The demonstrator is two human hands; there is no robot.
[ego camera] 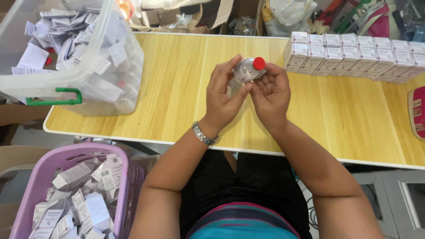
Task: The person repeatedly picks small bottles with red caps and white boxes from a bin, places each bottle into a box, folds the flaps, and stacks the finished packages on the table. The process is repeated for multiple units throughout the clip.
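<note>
- Lower left of the frame: a purple basket (128, 177) holds flat white cartons.
- Centre: the left hand (223, 95) and right hand (271, 95) meet above the wooden counter (177, 88), fingers (230, 71) curled around a small clear bottle (248, 70).
- The bottle's red cap (259, 63) points toward the upper right, nearer the right hand.
- Upper right: rows of white boxes (354, 55); upper left: a clear bin (88, 79).

Fingers cover most of the small bottle (248, 70); the clear bin (88, 75) at ten o'clock and the purple basket (66, 159) at seven o'clock are cropped.
</note>
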